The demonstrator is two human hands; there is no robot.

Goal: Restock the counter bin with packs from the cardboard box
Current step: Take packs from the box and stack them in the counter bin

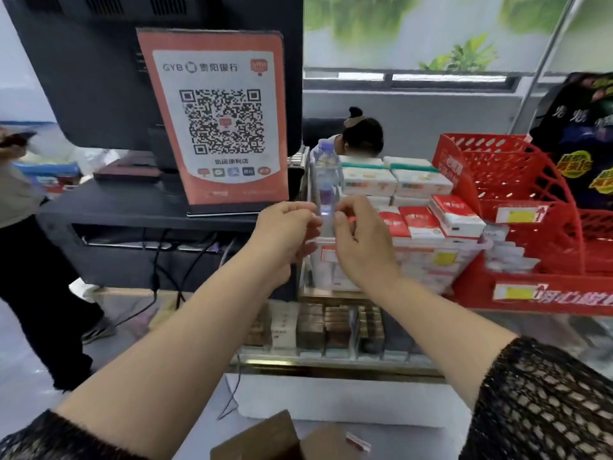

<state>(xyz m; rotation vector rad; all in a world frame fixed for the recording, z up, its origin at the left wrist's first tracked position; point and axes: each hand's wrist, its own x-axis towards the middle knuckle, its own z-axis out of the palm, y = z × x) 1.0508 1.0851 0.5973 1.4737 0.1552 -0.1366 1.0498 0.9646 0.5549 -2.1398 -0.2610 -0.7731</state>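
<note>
The clear counter bin stands on the glass counter, filled with red-and-white packs in front and white packs behind. A brown flap of the cardboard box shows at the bottom edge. Both of my hands are raised in front of the bin's left corner. The curled fingers of my left hand and my right hand pinch what looks like a thin clear wrapper stretched between them; it is blurred. A water bottle stands upright just behind it.
A QR-code payment sign leans on a black monitor at the left. A red plastic display rack stands right of the bin. Small boxes lie under the glass counter. One person stands at far left, and another is behind the bin.
</note>
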